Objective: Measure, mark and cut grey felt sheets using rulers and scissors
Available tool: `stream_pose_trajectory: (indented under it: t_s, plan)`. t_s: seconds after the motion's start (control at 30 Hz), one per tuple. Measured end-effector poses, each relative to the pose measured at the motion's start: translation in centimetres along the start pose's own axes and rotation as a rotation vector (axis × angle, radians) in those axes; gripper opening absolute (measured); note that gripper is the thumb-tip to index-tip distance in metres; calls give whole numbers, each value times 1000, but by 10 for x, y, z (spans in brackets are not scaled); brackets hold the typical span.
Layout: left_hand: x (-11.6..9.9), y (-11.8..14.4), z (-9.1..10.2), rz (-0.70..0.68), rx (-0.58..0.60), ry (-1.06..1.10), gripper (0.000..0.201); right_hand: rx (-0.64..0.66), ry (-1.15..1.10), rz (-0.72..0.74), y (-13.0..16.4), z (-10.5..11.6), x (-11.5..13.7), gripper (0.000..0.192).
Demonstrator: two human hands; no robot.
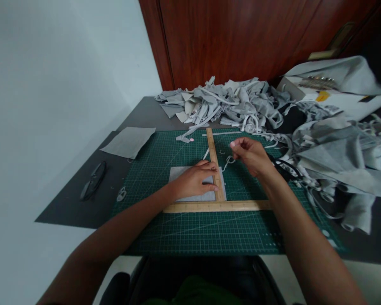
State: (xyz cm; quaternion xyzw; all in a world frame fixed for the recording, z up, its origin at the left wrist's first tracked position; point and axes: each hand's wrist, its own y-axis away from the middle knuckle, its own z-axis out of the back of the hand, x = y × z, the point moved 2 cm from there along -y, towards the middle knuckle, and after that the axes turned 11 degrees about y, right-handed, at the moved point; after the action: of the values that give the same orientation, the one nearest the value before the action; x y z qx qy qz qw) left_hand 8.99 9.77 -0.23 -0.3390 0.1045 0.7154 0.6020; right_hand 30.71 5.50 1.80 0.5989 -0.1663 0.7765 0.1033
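My left hand (198,180) lies across a pale grey fabric piece (180,173), thumb and fingers apart, pressing on the upright arm of a wooden T-shaped ruler (211,146). The ruler's crosspiece (222,206) runs along the fabric's near edge. A narrow margin of fabric shows to the right of the upright arm. Just right of it, my right hand (249,154) is raised with thumb and fingers pinched together. A thin curled fabric strip (228,161) trails from beneath these fingers toward the fabric's right edge. The pinch point itself is partly hidden.
A green cutting mat (178,233) covers the dark table. Grey scraps (222,101) are heaped behind it, and more fabric (343,156) lies right beside a white box (346,101). At left are a grey fabric sheet (130,142) and a dark, elongated object (93,180).
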Motion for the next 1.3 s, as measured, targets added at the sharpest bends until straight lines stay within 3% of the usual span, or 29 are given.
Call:
stream_pose_trajectory:
  t_s: [0.2,0.3,0.4,0.5,0.6,0.73,0.87,1.07,1.3]
  plan:
    - [-3,4,-1,26,-10,-4,37,142,-220,-203,7,-8,0,41]
    - [-2,5,-2,7,-24,10,35,196,-232,-239,11,-10,3,39]
    - [1,6,-2,-29,-25,38,30,307,-86,-199,17,-14,7,40]
    - [5,5,-1,-45,-25,105,20,397,211,-92,23,-19,10,41]
    - [12,4,0,-24,-90,219,11,393,392,34,24,-22,9,36]
    - [22,3,0,18,-250,311,17,311,512,92,21,-19,2,31]
    - [26,7,4,61,-354,117,13,291,655,87,25,-23,2,31]
    - [20,12,11,153,-214,-299,19,353,896,84,38,-45,1,32]
    - [15,10,13,179,-142,-351,20,261,894,4,31,-34,-9,36]
